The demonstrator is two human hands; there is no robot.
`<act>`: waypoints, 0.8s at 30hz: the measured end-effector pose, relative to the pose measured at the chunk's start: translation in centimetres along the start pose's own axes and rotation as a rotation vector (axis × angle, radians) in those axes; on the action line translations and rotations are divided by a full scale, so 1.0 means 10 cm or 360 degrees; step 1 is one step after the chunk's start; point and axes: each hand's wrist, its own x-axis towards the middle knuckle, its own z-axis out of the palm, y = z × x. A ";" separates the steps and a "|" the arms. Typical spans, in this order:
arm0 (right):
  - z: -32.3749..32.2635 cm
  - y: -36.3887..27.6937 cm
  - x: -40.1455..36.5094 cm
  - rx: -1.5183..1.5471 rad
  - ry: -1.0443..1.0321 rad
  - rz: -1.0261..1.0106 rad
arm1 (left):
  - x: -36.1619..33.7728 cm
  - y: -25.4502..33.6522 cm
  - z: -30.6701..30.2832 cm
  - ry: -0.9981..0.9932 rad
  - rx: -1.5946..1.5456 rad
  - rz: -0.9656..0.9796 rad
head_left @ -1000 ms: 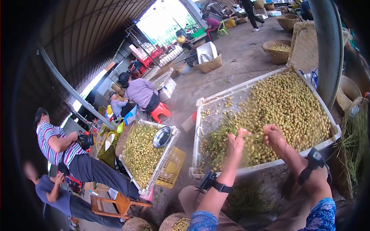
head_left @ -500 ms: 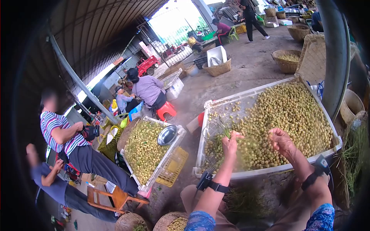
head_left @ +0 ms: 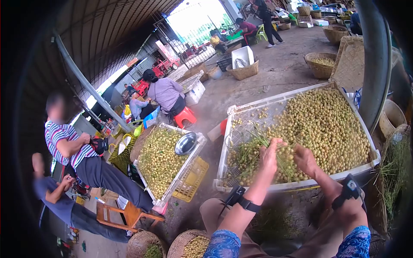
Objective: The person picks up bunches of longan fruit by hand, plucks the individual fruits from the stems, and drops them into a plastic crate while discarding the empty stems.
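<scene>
A bunch of thin green stems (head_left: 258,144) is gripped in my left hand (head_left: 269,157), above the near left part of a white mesh tray (head_left: 254,105). Small round yellow-brown fruits (head_left: 327,124) lie heaped in that tray. Just right of the stems, my right hand (head_left: 304,159) has its fingers curled; what they hold, if anything, is too small to make out. More stems hang below my left hand over the fruit.
A second fruit tray (head_left: 161,159) with a metal bowl (head_left: 186,143) stands left, beside a wooden stool (head_left: 124,215). Woven baskets (head_left: 146,245) sit at the bottom. A metal post (head_left: 375,64) rises at right. Several people are around.
My left hand has moved right, my right hand slightly left, so they are closer together. More stems now spread under my left hand.
</scene>
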 end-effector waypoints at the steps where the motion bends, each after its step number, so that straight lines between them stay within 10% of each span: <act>1: -0.05 -0.17 -0.02 0.0399 -0.0084 0.0162 | -0.07 0.07 0.05 0.0077 0.0109 0.0093; 13: 0.06 -0.28 -0.05 0.1097 0.0132 0.0848 | 0.02 -0.11 0.00 0.0008 0.0015 0.0270; 24: 0.14 0.02 0.02 0.0730 -0.0129 0.0424 | 0.22 -0.20 -0.27 0.0183 0.0496 0.0519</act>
